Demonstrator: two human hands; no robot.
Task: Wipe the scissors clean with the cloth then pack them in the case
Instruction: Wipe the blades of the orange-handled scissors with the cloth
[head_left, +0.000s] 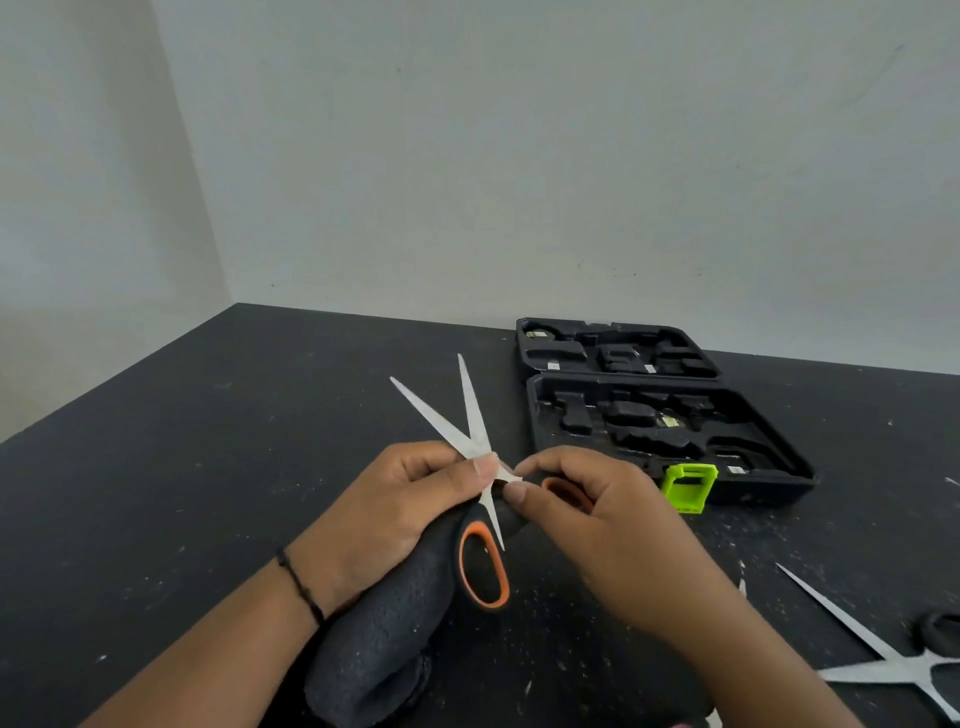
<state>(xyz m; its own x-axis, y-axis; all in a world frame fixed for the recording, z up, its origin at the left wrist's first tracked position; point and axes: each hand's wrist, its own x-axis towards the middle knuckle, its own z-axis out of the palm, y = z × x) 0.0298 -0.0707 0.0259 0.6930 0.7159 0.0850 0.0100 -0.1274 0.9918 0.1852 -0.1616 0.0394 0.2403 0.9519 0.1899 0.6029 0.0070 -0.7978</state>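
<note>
Over the near middle of the black table (156, 493), both hands hold the orange-handled scissors (475, 431) up off the surface, with the blades spread in a narrow V pointing away from the person and slightly left. The left hand (395, 499) pinches them just at the pivot, thumb on top, and the same hand grips the dark cloth (384, 634), which hangs down under one orange loop towards the person. The right hand (587, 514) is curled round the other handle loop, its thumb tip also close to the pivot. So the long axis runs from the handles near the body out to the tips, and the cloth sits at the handle end, on the left hand's side; I judge the wipe would have to travel outward along the blades.

Beyond and to the right, well apart from the tips, lies the open black case (769, 462) with its green latch (688, 486) facing the person. A second pair of scissors (883, 654) lies open on the table by the right forearm.
</note>
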